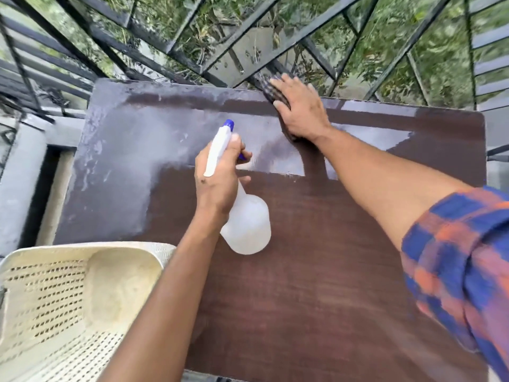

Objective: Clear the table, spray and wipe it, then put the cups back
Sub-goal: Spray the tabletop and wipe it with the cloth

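Observation:
A dark brown table (316, 257) fills the middle of the view, with wet, shiny patches across its far half. My left hand (217, 177) grips a translucent white spray bottle (248, 227) with a blue nozzle, held above the table's centre and pointing away from me. My right hand (298, 111) lies flat with straight fingers on a dark cloth (272, 92) and presses it onto the table near the far edge. Most of the cloth is hidden under the hand. No cups are in view.
A cream plastic chair (68, 299) with a perforated seat stands at the table's near left corner. A black metal railing (192, 51) runs just beyond the far edge, with greenery behind it. A grey ledge (19, 175) lies to the left.

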`<state>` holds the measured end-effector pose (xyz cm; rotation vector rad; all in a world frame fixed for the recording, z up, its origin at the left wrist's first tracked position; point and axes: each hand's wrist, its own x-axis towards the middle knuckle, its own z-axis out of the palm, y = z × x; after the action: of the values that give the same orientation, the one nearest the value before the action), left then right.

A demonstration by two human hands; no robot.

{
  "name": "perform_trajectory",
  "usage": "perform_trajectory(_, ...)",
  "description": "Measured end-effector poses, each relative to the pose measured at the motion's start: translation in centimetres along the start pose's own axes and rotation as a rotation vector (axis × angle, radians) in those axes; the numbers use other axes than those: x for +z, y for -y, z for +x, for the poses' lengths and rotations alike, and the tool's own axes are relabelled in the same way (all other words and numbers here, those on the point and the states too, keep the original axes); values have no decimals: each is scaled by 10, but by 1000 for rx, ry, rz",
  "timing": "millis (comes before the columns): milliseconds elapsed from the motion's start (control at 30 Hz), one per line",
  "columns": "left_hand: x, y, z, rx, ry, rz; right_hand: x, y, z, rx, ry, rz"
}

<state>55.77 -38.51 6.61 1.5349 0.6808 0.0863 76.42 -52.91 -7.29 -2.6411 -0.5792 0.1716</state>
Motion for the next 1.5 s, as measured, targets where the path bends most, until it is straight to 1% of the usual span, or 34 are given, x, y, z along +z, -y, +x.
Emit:
perform_trajectory(67, -1, -2, 1, 2, 24, 9, -2, -13, -16, 125, -66, 13)
perform_trajectory(100, -3, -2, 1, 5, 30, 17, -3, -17, -21, 158, -86, 15)
perform_trajectory(200, -8, 2, -4, 19, 44, 45, -6, -11, -36, 187, -91, 4)
perform_trajectory(267, -12, 4, -9, 14, 41, 50, -1, 5, -52, 165, -96, 4)
perform_trajectory(333, -14, 8, -14, 5, 40, 47, 11, 27, -80, 95, -56, 16)
perform_trajectory(433, -12, 12, -21, -11, 47, 59, 33, 58, -146, -120, 13, -35)
perform_trajectory(500, -9, 13, -27, -12, 56, 18, 36, 61, -195, -258, 52, -57)
perform_trajectory(567, -5, 13, -32, -19, 63, -1, 29, 47, -237, -317, 59, -43)
perform_trajectory(633, -1, 13, -34, -35, 76, 26, 14, 18, -256, -251, 20, -14)
perform_trajectory(700, 2, 15, -34, -30, 103, 47, -3, -20, -247, -96, -27, -27)
perform_trajectory(800, 6, 15, -31, -13, 134, 59, -28, -60, -195, 264, -121, -44)
perform_trajectory(867, 10, 14, -27, -10, 137, 64, -37, -66, -148, 488, -182, -36)
perform_trajectory(900, 11, 14, -25, -5, 140, 64, -39, -61, -125, 557, -197, -29)
perform_trajectory(933, 14, 14, -22, -1, 143, 66, -36, -49, -106, 590, -195, -23)
perform_trajectory(967, 16, 13, -21, -3, 146, 73, -32, -34, -92, 575, -180, -18)
perform_trajectory(1000, 21, 13, -18, -5, 150, 83, -27, -16, -82, 505, -149, -16)
perform_trajectory(1100, 37, 12, -12, -9, 172, 100, -12, 19, -82, 170, 14, -31)
perform_trajectory(1133, 41, 10, -11, -7, 183, 98, -11, 19, -88, 113, 46, -36)
perform_trajectory(1167, 47, 8, -10, -3, 202, 93, -13, 10, -94, 103, 48, -36)
perform_trajectory(1233, 59, 5, -9, -1, 231, 82, -25, -22, -106, 176, 1, -32)
perform_trajectory(1267, 64, 5, -9, -2, 244, 76, -35, -42, -112, 254, -44, -36)
perform_trajectory(1367, 77, 6, -11, -1, 271, 56, -75, -117, -139, 607, -210, -35)
perform_trajectory(1433, 83, 8, -14, 6, 290, 63, -99, -166, -167, 808, -232, -10)
perform_trajectory(1500, 86, 10, -18, 10, 314, 84, -109, -193, -200, 834, -199, 9)
